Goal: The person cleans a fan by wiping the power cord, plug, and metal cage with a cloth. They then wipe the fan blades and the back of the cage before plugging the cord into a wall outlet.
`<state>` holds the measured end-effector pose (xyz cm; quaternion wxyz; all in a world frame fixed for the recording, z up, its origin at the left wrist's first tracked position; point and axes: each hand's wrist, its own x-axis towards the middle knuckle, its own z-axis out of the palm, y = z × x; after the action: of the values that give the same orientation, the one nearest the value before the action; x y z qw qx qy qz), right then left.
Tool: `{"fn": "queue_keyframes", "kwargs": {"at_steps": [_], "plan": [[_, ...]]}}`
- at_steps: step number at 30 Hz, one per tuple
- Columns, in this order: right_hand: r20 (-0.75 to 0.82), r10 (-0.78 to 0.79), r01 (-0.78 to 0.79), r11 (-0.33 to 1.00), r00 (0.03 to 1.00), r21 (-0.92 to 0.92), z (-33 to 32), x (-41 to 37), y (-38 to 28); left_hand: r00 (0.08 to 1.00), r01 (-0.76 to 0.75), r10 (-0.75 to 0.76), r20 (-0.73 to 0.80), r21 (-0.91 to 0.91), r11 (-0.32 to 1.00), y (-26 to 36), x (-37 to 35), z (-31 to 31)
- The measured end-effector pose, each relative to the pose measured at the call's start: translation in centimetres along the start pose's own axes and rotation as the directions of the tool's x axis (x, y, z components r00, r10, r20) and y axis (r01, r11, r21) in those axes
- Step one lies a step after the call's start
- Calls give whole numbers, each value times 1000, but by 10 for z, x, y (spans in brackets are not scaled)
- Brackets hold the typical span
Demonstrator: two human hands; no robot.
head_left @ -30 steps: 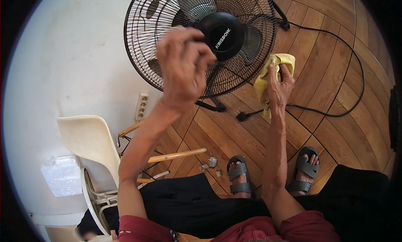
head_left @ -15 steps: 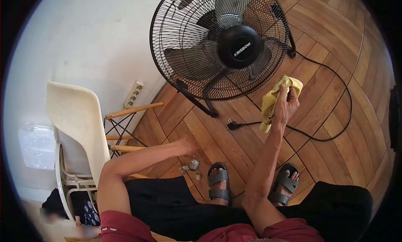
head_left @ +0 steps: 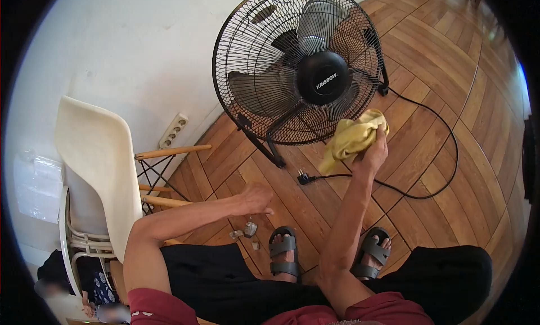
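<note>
My right hand (head_left: 372, 154) is raised in front of me and grips a crumpled yellow cloth (head_left: 351, 137), just below and right of a black floor fan (head_left: 304, 66) with a wire grille. My left hand (head_left: 256, 198) hangs low near the wooden floor, fingers loosely curled and holding nothing. It hovers just above a few small grey scraps (head_left: 244, 231) lying on the floor by my left sandal (head_left: 283, 257).
The fan's black cord (head_left: 427, 150) loops across the parquet to an unplugged plug (head_left: 304, 178). A white chair with wooden legs (head_left: 101, 167) stands at left beside a wall power strip (head_left: 173, 131). My right sandal (head_left: 372, 252) rests on the floor.
My left hand dropped from the fan grille down to near the floor by the scraps. My right hand with the cloth shifted slightly left and the view pulled back from the fan.
</note>
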<state>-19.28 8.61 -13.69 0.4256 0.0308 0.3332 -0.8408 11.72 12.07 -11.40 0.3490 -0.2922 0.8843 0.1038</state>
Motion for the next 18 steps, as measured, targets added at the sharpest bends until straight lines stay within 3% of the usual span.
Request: {"fn": "queue_keyframes", "kwargs": {"at_steps": [2, 3, 5, 8, 9, 11, 14, 18], "plan": [[-55, 108, -100, 987, 993, 129, 5, -1, -6, 980, -106, 78, -184, -150, 983, -1, -6, -1], [18, 122, -123, 973, 992, 195, 7, -5, -10, 995, -60, 52, -82, -102, 993, -3, -4, 5], [25, 92, -94, 989, 995, 111, 15, -13, -18, 994, 21, -22, 111, 8, 1000, -2, 4, 10], [43, 57, -55, 998, 997, -40, 12, -11, -19, 969, 59, -49, 242, -34, 998, 1, -4, -2], [51, 47, -43, 996, 998, -79, 8, -9, -19, 974, 15, 10, 227, -109, 994, -12, 1, 14], [60, 86, -79, 991, 994, -108, -1, -2, -20, 975, -75, 127, 183, -263, 962, -38, 15, 55], [6, 93, -93, 994, 996, 66, -3, -1, -20, 986, -90, 69, -149, -136, 987, -10, 4, -17], [-125, -132, 136, 990, 983, 24, 2, -1, -12, 944, -37, -28, -329, -191, 981, -8, 20, -35]]}}
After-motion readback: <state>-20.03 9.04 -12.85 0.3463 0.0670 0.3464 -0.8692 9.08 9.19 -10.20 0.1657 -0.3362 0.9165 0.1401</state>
